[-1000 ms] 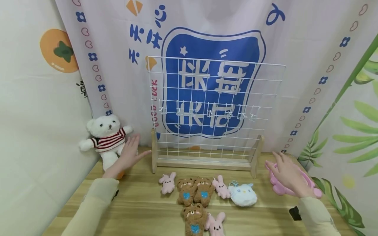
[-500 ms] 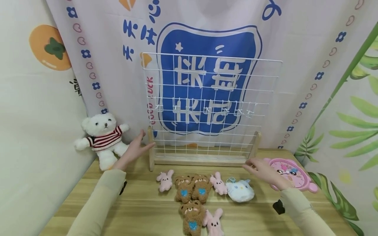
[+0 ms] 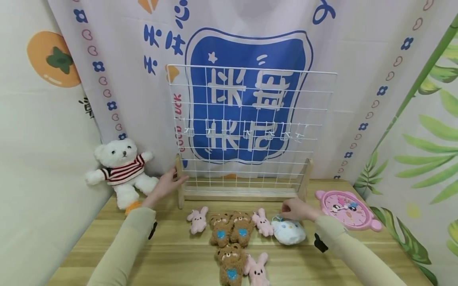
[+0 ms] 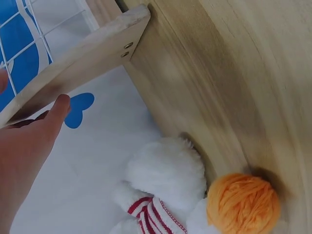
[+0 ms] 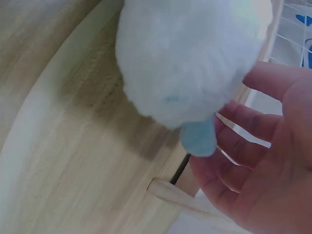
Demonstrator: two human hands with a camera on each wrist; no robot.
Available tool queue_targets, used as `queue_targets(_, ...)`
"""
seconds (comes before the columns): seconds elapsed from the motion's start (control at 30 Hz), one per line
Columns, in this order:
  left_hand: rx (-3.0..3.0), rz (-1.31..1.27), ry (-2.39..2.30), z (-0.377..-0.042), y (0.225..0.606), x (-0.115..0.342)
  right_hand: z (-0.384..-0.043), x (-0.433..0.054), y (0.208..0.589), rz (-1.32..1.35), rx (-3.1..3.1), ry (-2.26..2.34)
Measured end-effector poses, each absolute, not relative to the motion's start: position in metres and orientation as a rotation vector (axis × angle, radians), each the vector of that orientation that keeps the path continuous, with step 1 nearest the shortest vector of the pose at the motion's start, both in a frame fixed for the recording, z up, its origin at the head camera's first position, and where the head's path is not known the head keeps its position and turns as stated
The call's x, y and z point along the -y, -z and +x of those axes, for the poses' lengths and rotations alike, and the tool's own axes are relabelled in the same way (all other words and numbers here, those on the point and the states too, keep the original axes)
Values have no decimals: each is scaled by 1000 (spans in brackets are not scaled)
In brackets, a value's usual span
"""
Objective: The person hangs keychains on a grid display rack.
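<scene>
My left hand (image 3: 167,186) is at the left wooden post (image 3: 180,180) of a white wire grid rack (image 3: 250,107), thumb on one side, fingers on the other. In the left wrist view some fingers are hidden behind the post. My right hand (image 3: 298,209) reaches over a white plush head (image 3: 289,233) with blue ears, near its blue cord loop (image 3: 277,218). In the right wrist view its loosely bent fingers (image 5: 239,165) are spread beside the plush's blue ear, with gaps between them. Several small hooks (image 3: 247,134) hang in a row on the grid.
Pink rabbit plushes (image 3: 197,220) and brown bear plushes (image 3: 231,264) lie in front of the rack. A white teddy bear (image 3: 125,171) in a striped sweater sits at left beside an orange yarn ball (image 4: 243,204). A pink toy clock (image 3: 348,210) lies at right.
My right hand has moved left from above the pink clock to the white plush, uncovering the clock. My left hand has come closer in to the rack's post.
</scene>
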State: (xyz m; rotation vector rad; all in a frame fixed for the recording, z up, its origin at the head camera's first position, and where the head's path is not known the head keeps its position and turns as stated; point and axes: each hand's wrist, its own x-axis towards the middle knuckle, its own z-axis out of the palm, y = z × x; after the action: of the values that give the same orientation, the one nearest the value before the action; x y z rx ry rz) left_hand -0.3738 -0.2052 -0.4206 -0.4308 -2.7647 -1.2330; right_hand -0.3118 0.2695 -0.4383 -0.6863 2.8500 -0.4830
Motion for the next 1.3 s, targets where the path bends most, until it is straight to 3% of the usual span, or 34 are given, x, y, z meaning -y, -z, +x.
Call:
queue_targets(0.67,2728,-384,1156,-375,426,206,-325,-260,450,-580,-2879,440)
queue_targets(1.3,2733,-392,1189,-377,429,207,-337,-275,464,-800,-2947,533)
